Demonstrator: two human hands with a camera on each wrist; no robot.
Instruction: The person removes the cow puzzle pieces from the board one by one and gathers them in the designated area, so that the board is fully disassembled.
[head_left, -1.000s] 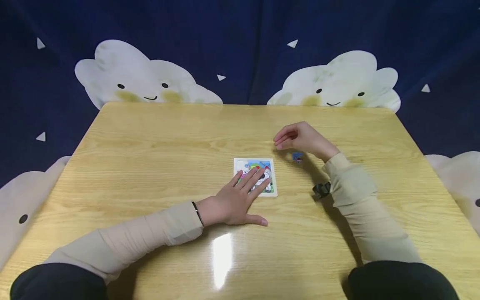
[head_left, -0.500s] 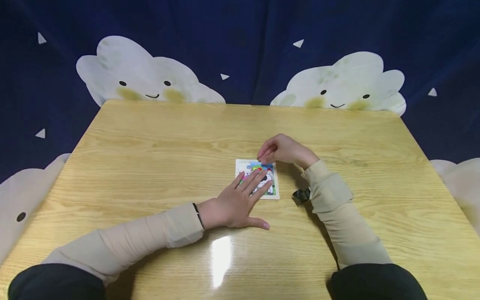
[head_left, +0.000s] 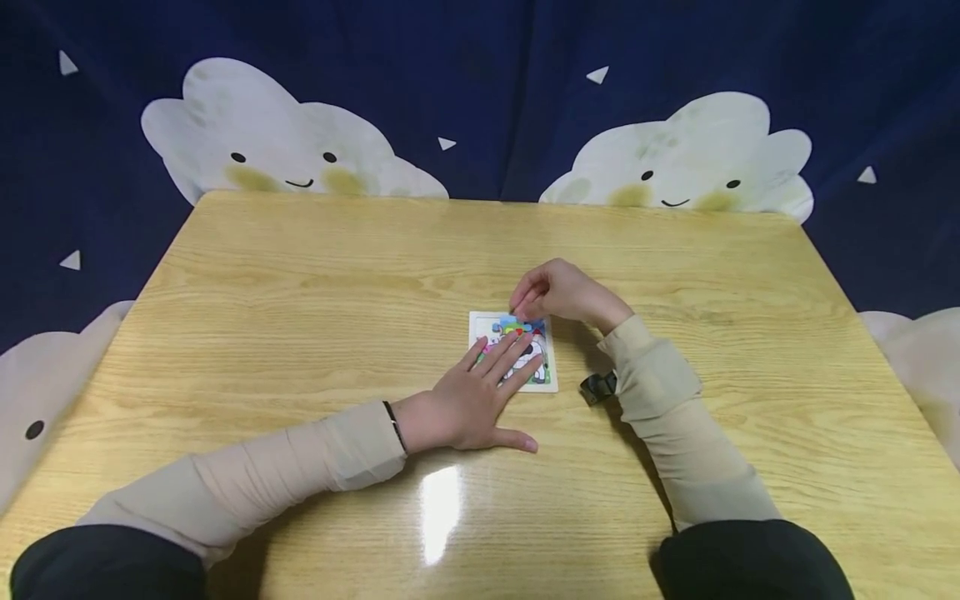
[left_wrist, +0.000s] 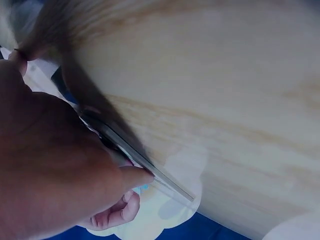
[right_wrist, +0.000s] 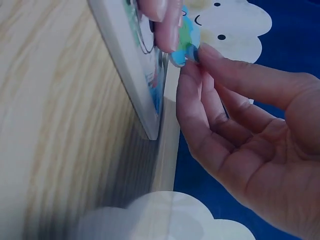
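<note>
A small square jigsaw puzzle in a white tray [head_left: 476, 322] lies mid-table, its picture showing a spotted black-and-white animal. My left hand [head_left: 474, 410] rests on it with fingers spread, covering its lower left part; the thumb lies on the table. Over the puzzle's upper edge, my right hand [head_left: 564, 292] pinches a blue-and-green puzzle piece [right_wrist: 187, 35] between thumb and fingers. In the right wrist view the piece is close beside left-hand fingers [right_wrist: 167, 27]; whether it touches the tray's inside cannot be told. The left wrist view shows the tray's edge [left_wrist: 172, 186] nearly side-on.
The wooden table [head_left: 315, 292] surrounds the puzzle. A dark blue curtain [head_left: 487, 100] with white clouds hangs behind its far edge. A black wrist device [head_left: 598, 388] sits under my right sleeve. Window glare [head_left: 441, 512] marks the table's near side.
My right hand has moved left and nearer, onto the puzzle's top edge. A blue piece seen on the table under it earlier no longer shows; the right wrist covers that spot. My left hand stays.
</note>
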